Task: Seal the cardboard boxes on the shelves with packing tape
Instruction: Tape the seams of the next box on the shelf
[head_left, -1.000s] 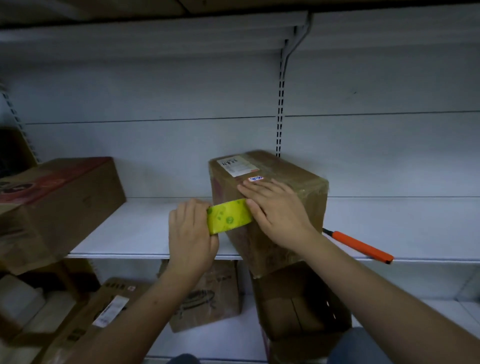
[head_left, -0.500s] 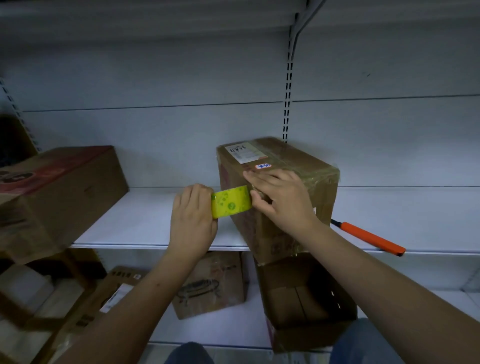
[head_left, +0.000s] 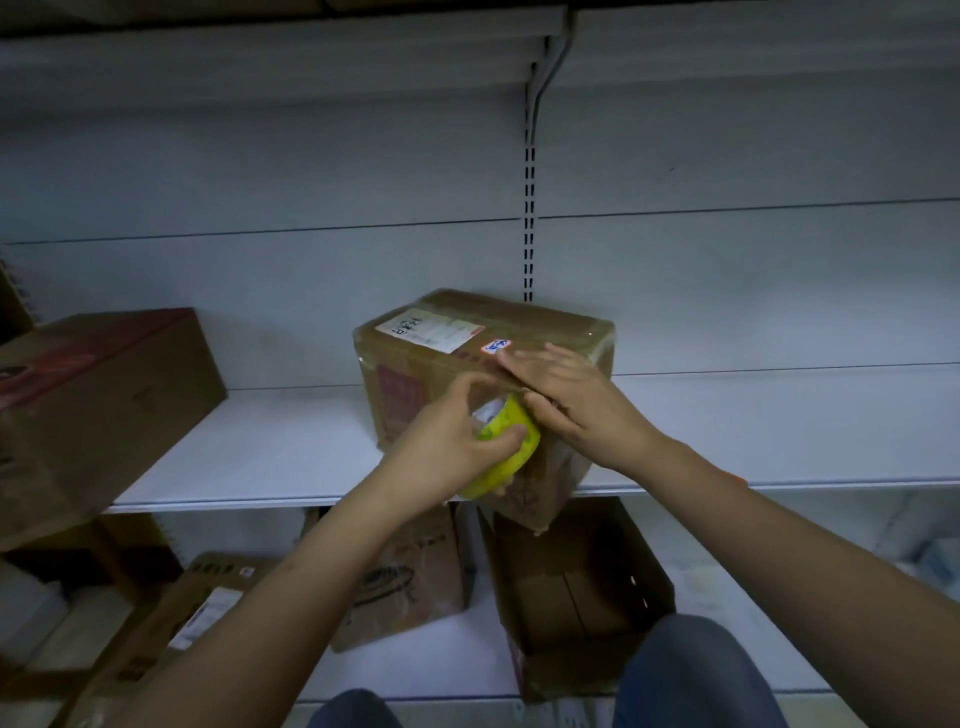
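Boxes first, far left: large brown cardboard box with red print on white metal shelf, no tape job visible on it. Lower shelf, left to centre: flat brown carton with white label, then small brown printed box standing upright.

Centre: left hand curled round yellow-green roll of packing tape, thumb across the outer face. Roll now pressed right against near corner of brown cardboard box with white shipping label; half a second ago held off to the left of the box with a short green strip stretched across the gap. Strip no longer visible, so gap closed, roll brought in to the box face. Box sits on middle shelf, near bottom corner overhanging shelf edge.

Right of roll: right hand flat, fingers straight, palm pressing top front edge of same box, touching the roll side; before, fingertips only at the tape end. Hands together, touching or nearly so, can't tell which.

Likely meaning: tape end anchored and being smoothed down, next a pull along the seam or a tear-off. Seal not finished.

Lower right: open brown cardboard box with flaps up, unsealed, still to do. Orange tip peeking behind right forearm at shelf edge.
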